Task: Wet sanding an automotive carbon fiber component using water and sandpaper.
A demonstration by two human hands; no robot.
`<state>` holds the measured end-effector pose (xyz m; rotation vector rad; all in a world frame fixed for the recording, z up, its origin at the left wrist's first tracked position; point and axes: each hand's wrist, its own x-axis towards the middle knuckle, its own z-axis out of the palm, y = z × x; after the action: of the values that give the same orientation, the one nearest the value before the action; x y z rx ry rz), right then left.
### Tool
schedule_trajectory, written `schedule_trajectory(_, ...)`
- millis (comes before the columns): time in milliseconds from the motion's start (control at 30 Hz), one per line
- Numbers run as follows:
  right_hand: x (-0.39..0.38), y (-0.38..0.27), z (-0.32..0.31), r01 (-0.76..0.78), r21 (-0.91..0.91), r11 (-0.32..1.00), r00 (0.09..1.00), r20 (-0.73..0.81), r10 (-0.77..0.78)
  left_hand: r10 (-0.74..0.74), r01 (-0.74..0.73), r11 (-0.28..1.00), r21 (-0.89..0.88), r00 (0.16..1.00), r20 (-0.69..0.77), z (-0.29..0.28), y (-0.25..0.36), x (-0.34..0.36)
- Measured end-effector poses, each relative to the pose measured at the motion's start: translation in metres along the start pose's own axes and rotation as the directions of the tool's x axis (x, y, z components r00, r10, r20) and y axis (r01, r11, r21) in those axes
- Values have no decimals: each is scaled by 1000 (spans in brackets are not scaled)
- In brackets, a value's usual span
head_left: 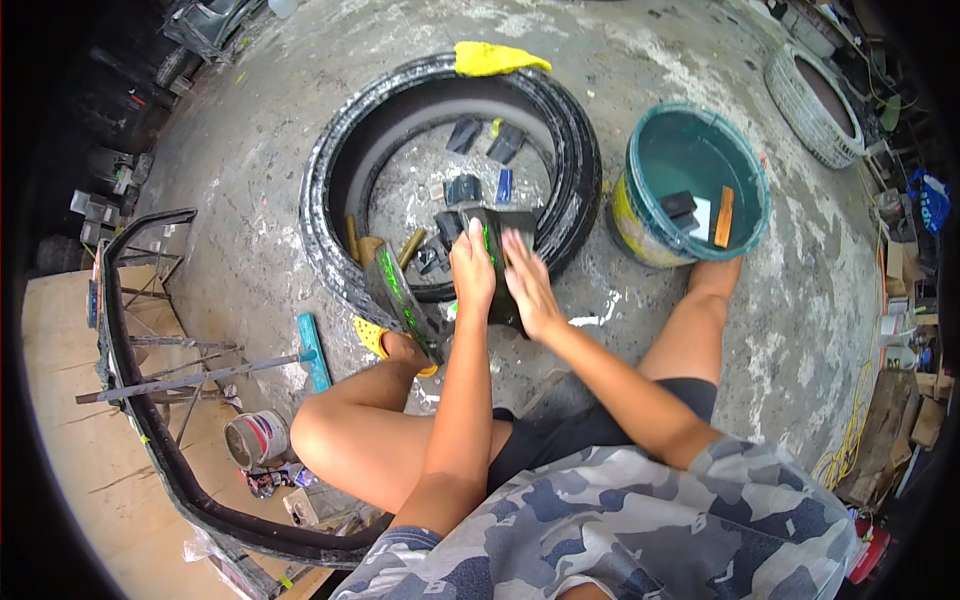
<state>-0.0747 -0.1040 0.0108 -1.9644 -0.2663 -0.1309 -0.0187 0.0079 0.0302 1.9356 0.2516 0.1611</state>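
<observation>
My left hand [472, 268] is closed on the edge of a dark, glossy panel [512, 228] with bright green marks, held over the near rim of a tire. My right hand [530, 285] lies against the panel's right part, fingers stretched out and smeared by motion. Whether anything is under those fingers is hidden. A second curved dark piece [402, 300] with green marks leans on the tire's near left side. The big tire [325, 175] lies flat on the floor, with several small dark blocks, a blue piece [504, 185] and brownish rods [411, 247] inside its ring.
A yellow cloth [500, 59] drapes over the tire's far rim. To the right stands a teal bucket [640, 205] of water, with dark, white and orange pieces at its near side. Left are a teal squeegee [313, 352], a small pail [257, 440] and a long black frame [140, 400].
</observation>
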Motion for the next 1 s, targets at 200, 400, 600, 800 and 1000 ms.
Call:
schedule_trajectory(200, 23, -1, 6, 60, -65, 996, 998, -22, -61, 33, -31, 992, -122, 999, 13, 2, -1, 2)
schedule_trajectory(400, -2, -6, -2, 33, -111, 993, 999, 18, -31, -5, 3, 999, -43, 1000, -28, 1, 6, -2)
schedule_trajectory(600, 63, 5, 0, -9, -116, 993, 1000, -13, 8, -40, 39, 992, -119, 999, -8, 7, 6, -6)
schedule_trajectory(800, 23, 2, -6, -19, -172, 985, 999, 45, 27, -76, 75, 995, -70, 997, -2, -1, 11, -5)
schedule_trajectory(1000, 23, 0, 6, -173, -129, 976, 985, -20, 171, -85, 85, 995, -57, 996, 6, 1, 12, -4)
